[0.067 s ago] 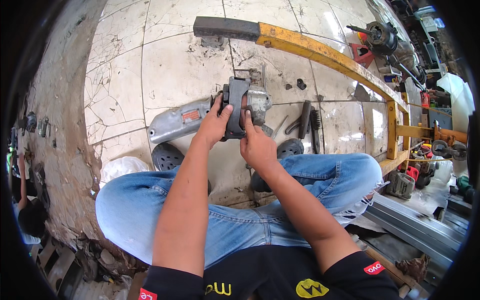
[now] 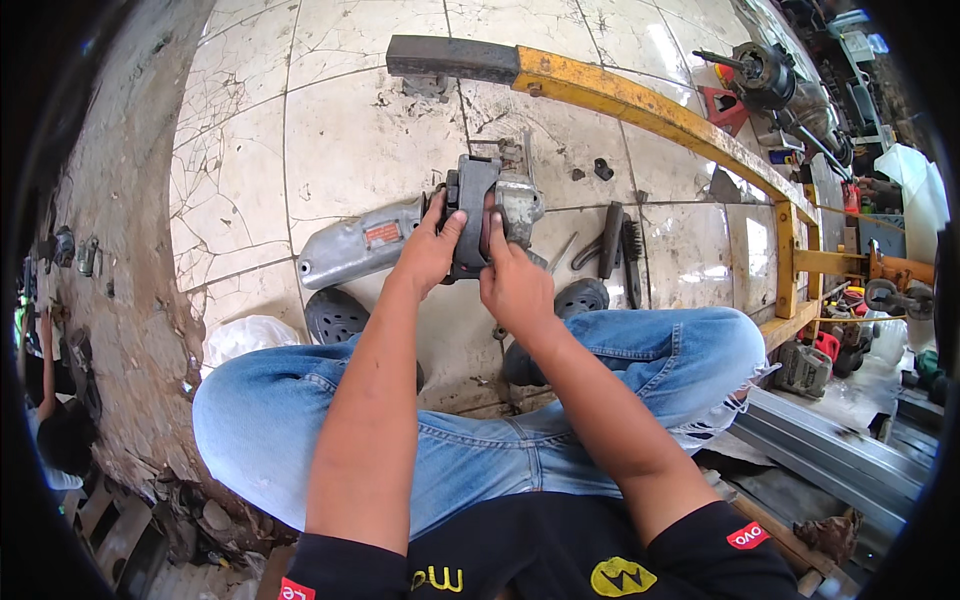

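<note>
Little has moved since the earlier frame beyond the index finger of the right hand (image 2: pixel 518 290), which reaches slightly higher along the dark block (image 2: pixel 478 205), over the tiled floor (image 2: pixel 360 125) between a long grey housing (image 2: pixel 350 245) and a silver casting (image 2: pixel 517 205). With the left hand (image 2: pixel 430 250) gripping the block's left side between thumb and fingers, and the right one's grip impossible to tell, steady support and gentle fingertip pressure would seem best. Near the right shoe (image 2: pixel 580 297), a wire brush (image 2: pixel 631 250) lies clear of the hands, while the yellow frame (image 2: pixel 640 108) limits reach beyond them.
</note>
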Demonstrator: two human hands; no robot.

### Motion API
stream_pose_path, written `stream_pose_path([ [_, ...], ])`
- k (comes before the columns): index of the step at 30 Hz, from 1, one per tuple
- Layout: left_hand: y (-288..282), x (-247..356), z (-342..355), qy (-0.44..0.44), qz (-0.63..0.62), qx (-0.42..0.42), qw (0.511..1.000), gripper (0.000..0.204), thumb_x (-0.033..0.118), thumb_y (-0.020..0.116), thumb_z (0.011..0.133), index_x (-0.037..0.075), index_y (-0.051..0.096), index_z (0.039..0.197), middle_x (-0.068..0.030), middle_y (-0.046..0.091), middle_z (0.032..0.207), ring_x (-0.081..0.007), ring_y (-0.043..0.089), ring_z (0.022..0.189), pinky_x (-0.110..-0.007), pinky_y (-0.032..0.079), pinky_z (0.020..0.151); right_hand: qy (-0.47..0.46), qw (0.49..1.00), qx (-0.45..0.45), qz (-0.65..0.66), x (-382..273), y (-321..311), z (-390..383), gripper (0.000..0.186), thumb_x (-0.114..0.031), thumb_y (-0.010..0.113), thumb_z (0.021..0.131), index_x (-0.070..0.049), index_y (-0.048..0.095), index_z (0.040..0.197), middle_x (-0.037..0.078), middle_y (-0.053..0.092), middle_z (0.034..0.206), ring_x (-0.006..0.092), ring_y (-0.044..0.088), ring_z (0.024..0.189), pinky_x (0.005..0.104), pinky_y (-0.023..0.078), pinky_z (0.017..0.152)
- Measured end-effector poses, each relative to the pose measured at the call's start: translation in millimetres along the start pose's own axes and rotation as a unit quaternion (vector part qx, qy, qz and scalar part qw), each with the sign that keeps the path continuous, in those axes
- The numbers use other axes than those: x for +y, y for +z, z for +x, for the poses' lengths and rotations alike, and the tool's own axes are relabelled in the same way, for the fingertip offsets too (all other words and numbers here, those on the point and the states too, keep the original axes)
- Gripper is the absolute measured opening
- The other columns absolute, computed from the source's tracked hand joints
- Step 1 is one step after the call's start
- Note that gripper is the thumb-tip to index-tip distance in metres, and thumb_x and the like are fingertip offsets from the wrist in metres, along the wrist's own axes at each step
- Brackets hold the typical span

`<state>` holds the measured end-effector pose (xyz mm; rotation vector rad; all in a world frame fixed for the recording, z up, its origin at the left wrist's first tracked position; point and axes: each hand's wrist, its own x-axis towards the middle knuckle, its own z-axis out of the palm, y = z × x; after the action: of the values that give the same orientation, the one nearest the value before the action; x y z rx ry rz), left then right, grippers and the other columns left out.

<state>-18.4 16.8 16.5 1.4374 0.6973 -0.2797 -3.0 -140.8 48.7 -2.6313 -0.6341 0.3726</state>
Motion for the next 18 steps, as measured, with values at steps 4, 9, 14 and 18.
stream_pose_path([
  [4, 0, -9, 1, 0.0, -0.008, -0.011, 1.0, 0.07, 0.045, 0.053, 0.1, 0.012, 0.026, 0.156, -0.0224, 0.05, 0.143, -0.0306, 0.05, 0.129, -0.035, 0.039, 0.106, 0.002, 1.0, 0.017, 0.016, -2, -4, 7, 0.073, -0.014, 0.058, 0.081, -0.014, 0.036, 0.15, 0.018, 0.064, 0.091, 0.0404, 0.065, 0.078, 0.0518, 0.052, 0.069],
  [9, -2, -2, 8, 0.024, 0.047, 0.013, 0.998, 0.069, 0.044, 0.052, 0.101, 0.012, 0.027, 0.155, -0.0222, 0.051, 0.143, -0.0303, 0.05, 0.129, -0.035, 0.039, 0.106, 0.003, 0.998, 0.025, 0.051, 0, 1, 9, 0.071, -0.013, 0.057, 0.081, -0.014, 0.038, 0.149, 0.018, 0.064, 0.089, 0.0402, 0.065, 0.079, 0.0513, 0.053, 0.07],
  [14, -1, -1, 5, 0.002, 0.002, -0.009, 1.0, 0.069, 0.045, 0.052, 0.1, 0.012, 0.027, 0.156, -0.022, 0.049, 0.144, -0.0308, 0.047, 0.133, -0.035, 0.036, 0.109, 0.03, 0.998, 0.016, 0.044, 3, 3, 22, 0.074, -0.014, 0.058, 0.082, -0.014, 0.033, 0.152, 0.018, 0.064, 0.096, 0.0409, 0.065, 0.083, 0.0536, 0.052, 0.073],
  [18, -4, -4, 8, 0.002, 0.01, -0.005, 1.0, 0.069, 0.046, 0.052, 0.1, 0.014, 0.026, 0.156, -0.0222, 0.048, 0.145, -0.0306, 0.047, 0.134, -0.036, 0.035, 0.109, 0.046, 0.997, -0.015, 0.055, -2, 5, -13, 0.072, -0.013, 0.056, 0.083, -0.012, 0.033, 0.151, 0.02, 0.064, 0.096, 0.0424, 0.065, 0.085, 0.0545, 0.052, 0.074],
])
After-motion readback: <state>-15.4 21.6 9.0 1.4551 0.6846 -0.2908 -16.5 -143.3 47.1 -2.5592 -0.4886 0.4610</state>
